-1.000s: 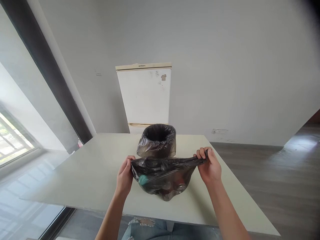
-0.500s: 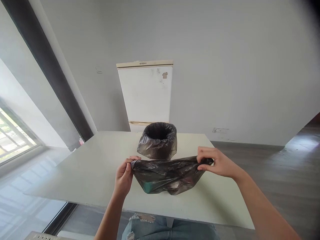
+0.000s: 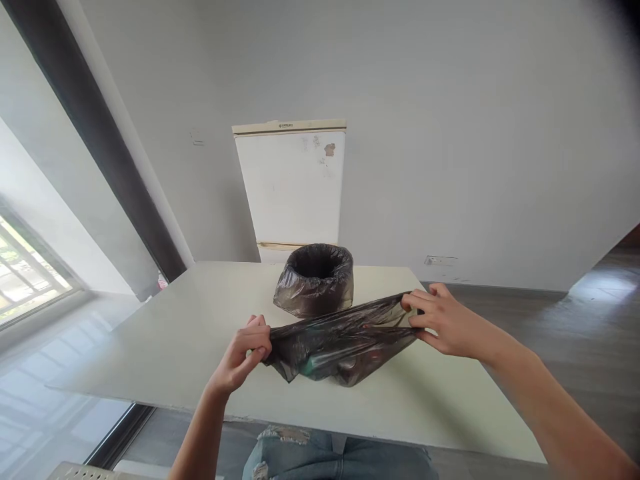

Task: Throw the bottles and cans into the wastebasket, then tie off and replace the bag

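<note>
A dark, see-through garbage bag (image 3: 340, 347) is stretched between my two hands above the pale table. Through its film show a greenish thing and a reddish one, too blurred to name. My left hand (image 3: 245, 353) is closed on the bag's left end, fingers bent over the bunched film. At the upper right corner, my right hand (image 3: 440, 320) pinches the edge with its fingers somewhat spread, and the film parts there into two strands. Just behind the bag stands a round bin (image 3: 315, 283) lined with the same kind of dark plastic, its mouth facing up.
The pale table (image 3: 175, 333) reaches across in front of me, its near edge by my jeans (image 3: 300, 457). Behind it stands a white refrigerator (image 3: 295, 187) against the grey wall. A window (image 3: 30, 273) is at the left, and a wall socket (image 3: 441, 260) sits low at right.
My hands have moved farther apart, the right one outward and slightly up, the left one outward. The bag is pulled tighter and slants up to the right. The bin stays put.
</note>
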Available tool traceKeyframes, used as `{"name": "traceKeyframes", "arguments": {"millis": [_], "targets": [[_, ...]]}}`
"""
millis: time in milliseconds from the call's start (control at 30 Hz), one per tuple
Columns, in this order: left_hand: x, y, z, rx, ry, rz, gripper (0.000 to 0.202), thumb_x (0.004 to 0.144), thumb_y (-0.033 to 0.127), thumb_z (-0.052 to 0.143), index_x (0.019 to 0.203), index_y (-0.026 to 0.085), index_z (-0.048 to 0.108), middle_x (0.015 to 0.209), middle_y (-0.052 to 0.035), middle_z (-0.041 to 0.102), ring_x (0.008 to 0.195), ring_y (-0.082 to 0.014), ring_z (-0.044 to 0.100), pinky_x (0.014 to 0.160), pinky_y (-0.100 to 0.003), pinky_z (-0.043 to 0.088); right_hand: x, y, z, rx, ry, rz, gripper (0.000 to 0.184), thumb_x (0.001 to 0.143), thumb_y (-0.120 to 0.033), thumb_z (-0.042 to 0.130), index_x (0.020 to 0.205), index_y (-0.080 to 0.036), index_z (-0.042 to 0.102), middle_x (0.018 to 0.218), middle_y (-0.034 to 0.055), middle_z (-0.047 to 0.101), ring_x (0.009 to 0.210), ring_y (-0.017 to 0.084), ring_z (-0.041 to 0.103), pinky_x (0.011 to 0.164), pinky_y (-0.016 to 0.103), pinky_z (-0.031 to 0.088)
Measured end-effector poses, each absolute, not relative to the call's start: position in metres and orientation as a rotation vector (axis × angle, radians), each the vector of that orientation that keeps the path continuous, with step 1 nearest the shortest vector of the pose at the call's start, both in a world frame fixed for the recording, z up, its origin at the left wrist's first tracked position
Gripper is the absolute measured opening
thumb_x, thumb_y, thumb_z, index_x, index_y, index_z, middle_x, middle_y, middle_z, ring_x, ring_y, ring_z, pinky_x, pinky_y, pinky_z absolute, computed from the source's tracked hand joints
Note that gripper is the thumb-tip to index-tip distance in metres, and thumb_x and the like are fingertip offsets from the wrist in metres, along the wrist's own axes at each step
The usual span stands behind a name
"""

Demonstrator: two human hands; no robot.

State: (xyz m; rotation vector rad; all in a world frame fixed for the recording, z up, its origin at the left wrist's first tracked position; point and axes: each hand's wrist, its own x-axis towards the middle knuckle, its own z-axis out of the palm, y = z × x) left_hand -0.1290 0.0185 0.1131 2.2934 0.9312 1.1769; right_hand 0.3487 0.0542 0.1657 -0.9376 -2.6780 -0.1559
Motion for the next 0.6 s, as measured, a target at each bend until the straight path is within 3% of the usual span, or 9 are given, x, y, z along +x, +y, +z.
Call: {"name": "traceKeyframes", "arguments": {"millis": [67,167,267,333,400,467,533,600], "targets": [[-0.129,0.016,0.117,2.504,1.086,0.955,0.041,0.1,0.037,0.052,0.062,0.024,0.059,0.067,-0.006,0.055,0.075,-0.0245,0.049,0.08,-0.042,0.038,0.352,0.05,0.162,-0.91,-2.707,-0.17,0.024,0.093,-0.02,0.062,0.07,-0.024,0.069,0.124,0.0077,0.069,0.112,0.029,0.062,0.091,0.048,0.037],[-0.125,0.015,0.11,2.663,1.373,0.852,0.04,0.097,0.03,0.057,0.058,0.021,0.051,0.068,-0.0037,0.054,0.077,-0.0224,0.05,0.079,-0.039,0.035,0.347,0.037,0.154,-0.858,-2.745,-0.07,0.022,0.092,-0.023,0.067,0.071,-0.025,0.072,0.13,0.0043,0.071,0.119,0.032,0.06,0.091,0.049,0.04],[-0.122,0.018,0.094,2.643,1.72,0.873,0.036,0.093,0.021,0.055,0.057,0.02,0.047,0.07,-0.0031,0.054,0.077,-0.0215,0.049,0.078,-0.038,0.032,0.331,0.023,0.137,-0.859,-2.728,-0.036,0.011,0.095,-0.031,0.069,0.093,-0.03,0.079,0.13,0.0046,0.073,0.12,0.032,0.06,0.092,0.051,0.043],[-0.121,0.02,0.085,2.576,1.85,0.881,0.032,0.091,0.017,0.052,0.06,0.019,0.048,0.075,-0.0034,0.057,0.079,-0.0215,0.05,0.079,-0.038,0.032,0.321,0.014,0.121,-0.909,-2.676,-0.089,0.014,0.096,-0.034,0.069,0.106,-0.031,0.079,0.135,0.0066,0.071,0.122,0.033,0.059,0.092,0.052,0.044],[-0.119,0.019,0.08,2.482,1.897,0.892,0.03,0.095,0.018,0.048,0.065,0.019,0.052,0.079,-0.0036,0.059,0.082,-0.0218,0.051,0.081,-0.038,0.033,0.311,0.004,0.102,-0.948,-2.601,-0.158,0.014,0.095,-0.035,0.07,0.105,-0.029,0.078,0.14,0.0081,0.068,0.122,0.035,0.058,0.091,0.053,0.045],[-0.116,0.016,0.079,2.42,1.886,0.879,0.023,0.096,0.018,0.047,0.077,0.021,0.058,0.084,-0.004,0.061,0.085,-0.023,0.053,0.082,-0.038,0.034,0.3,-0.007,0.082,-0.935,-2.518,-0.236,0.008,0.094,-0.032,0.071,0.096,-0.026,0.076,0.138,0.0084,0.069,0.115,0.034,0.06,0.089,0.052,0.046],[-0.112,0.012,0.08,2.427,1.822,0.827,0.018,0.092,0.014,0.051,0.1,0.023,0.065,0.095,-0.0058,0.065,0.092,-0.0257,0.054,0.084,-0.039,0.035,0.287,-0.02,0.064,-0.897,-2.425,-0.281,0.006,0.091,-0.02,0.068,0.089,-0.024,0.072,0.13,0.0079,0.074,0.108,0.033,0.062,0.09,0.053,0.046],[-0.108,0.008,0.079,2.459,1.779,0.769,0.047,0.086,0.007,0.053,0.128,0.026,0.062,0.106,-0.0077,0.066,0.101,-0.0283,0.054,0.087,-0.041,0.036,0.273,-0.032,0.046,-0.883,-2.381,-0.19,0.018,0.087,-0.008,0.06,0.089,-0.024,0.067,0.128,0.0067,0.074,0.111,0.032,0.064,0.098,0.055,0.046]]}}
